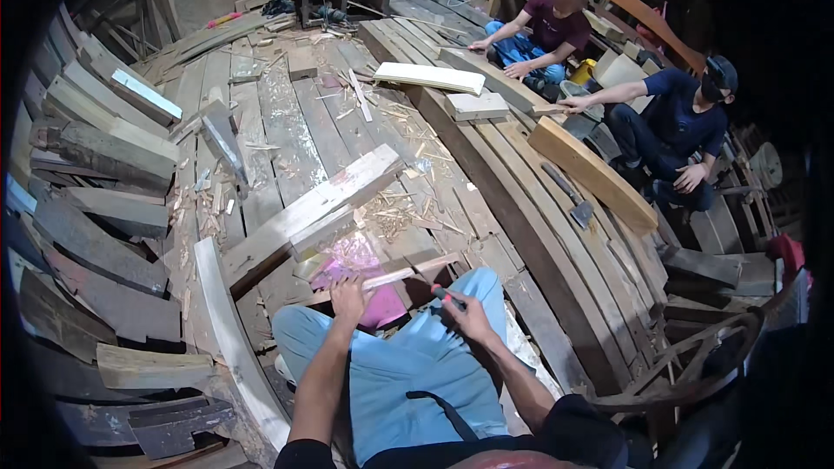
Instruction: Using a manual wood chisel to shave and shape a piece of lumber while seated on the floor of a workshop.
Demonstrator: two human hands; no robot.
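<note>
I sit cross-legged with a narrow pale wooden strip (395, 276) lying across in front of my lap. My left hand (348, 299) is closed over the strip's left part, fingers on top of it. In my right hand (469, 316) is a slim tool with a red-and-black handle (446, 297). Its thin dark blade points up and left, meeting or passing over the strip; which one I cannot tell, nor the exact kind of tool. Beneath the strip lies a pink sheet (380, 306). Just beyond rests a thick squared timber (326, 208) with a shorter block (321, 233) against it.
Wood shavings (395, 213) litter the plank floor. Stacked boards (521, 200) run along the right, bearing a hatchet-like tool (569, 195) and a thick orange-brown plank (591, 175). Two people (552, 26) sit beyond them. Cut timbers (95, 243) line the left, near a curved pale board (230, 330).
</note>
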